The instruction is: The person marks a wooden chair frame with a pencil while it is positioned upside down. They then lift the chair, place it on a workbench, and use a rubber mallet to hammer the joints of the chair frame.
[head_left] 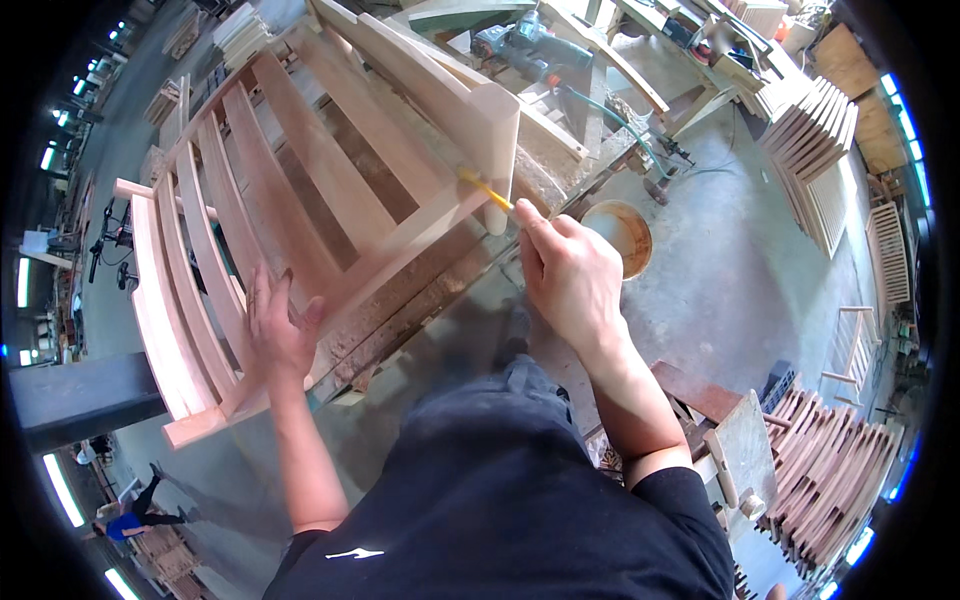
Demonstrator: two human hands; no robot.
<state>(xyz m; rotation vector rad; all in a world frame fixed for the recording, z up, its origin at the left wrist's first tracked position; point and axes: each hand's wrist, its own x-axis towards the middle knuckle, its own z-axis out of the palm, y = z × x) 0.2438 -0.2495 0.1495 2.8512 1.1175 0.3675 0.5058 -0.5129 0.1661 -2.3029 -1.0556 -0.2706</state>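
A slatted wooden bench or chair frame (330, 180) lies tilted on a wooden worktable in front of me. My left hand (280, 325) rests on its near slats with the fingers spread, holding nothing. Closed around a thin yellow stick-like tool (487, 190), my right hand (572, 262) is at the frame's right corner. The tool's far end meets the rail by a thick rounded post (492, 125); its exact kind is too small to make out.
A round bucket (625, 238) stands on the floor beyond my right hand. Power tools (515, 40) and a green hose (615, 118) lie at the back. Stacked wooden parts (825, 470) are at the right. Far left, a person (125, 522) is by a wood pile.
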